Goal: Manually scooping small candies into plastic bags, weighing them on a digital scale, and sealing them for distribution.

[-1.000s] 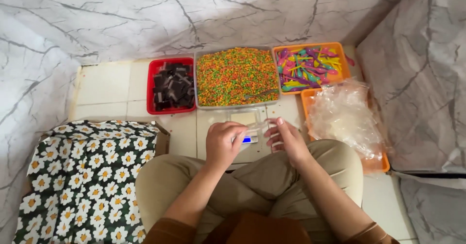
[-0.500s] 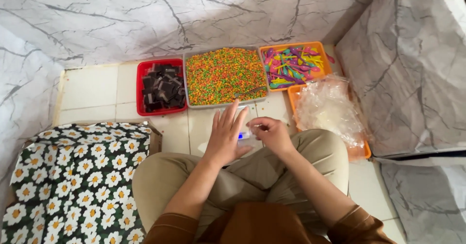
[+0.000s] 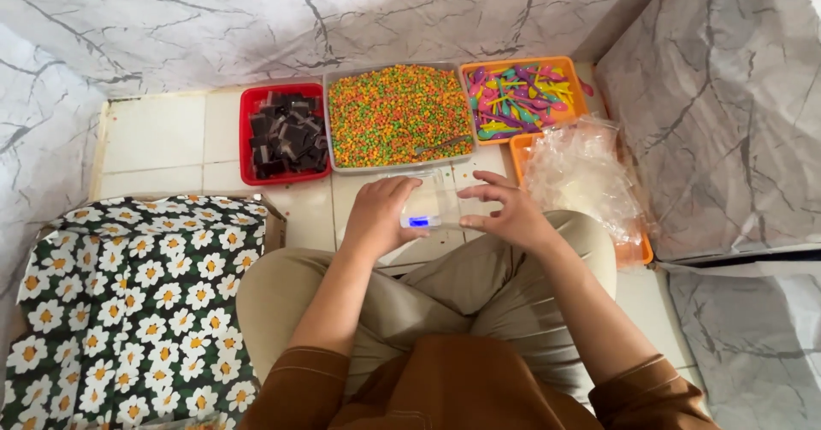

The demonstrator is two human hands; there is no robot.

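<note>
My left hand (image 3: 380, 214) and my right hand (image 3: 505, 213) hover over a small digital scale (image 3: 425, 218) with a lit blue display, set on the tiled floor in front of my crossed legs. A clear plastic cup or bag (image 3: 428, 192) seems to stand on the scale between my hands; both hands touch or nearly touch it, and I cannot tell which. My left fingers curl around its left side. The right fingers are spread at its right side.
Beyond the scale stand a red tray of dark pieces (image 3: 285, 132), a clear tray of orange, green and yellow pellets (image 3: 398, 114) and an orange tray of coloured plastic spoons (image 3: 517, 98). Clear bags (image 3: 579, 175) fill an orange tray at right. A daisy-print cloth (image 3: 128, 302) lies left.
The view shifted a little. My hands spread apart to either side of the scale, uncovering its blue display, and the right fingers opened.
</note>
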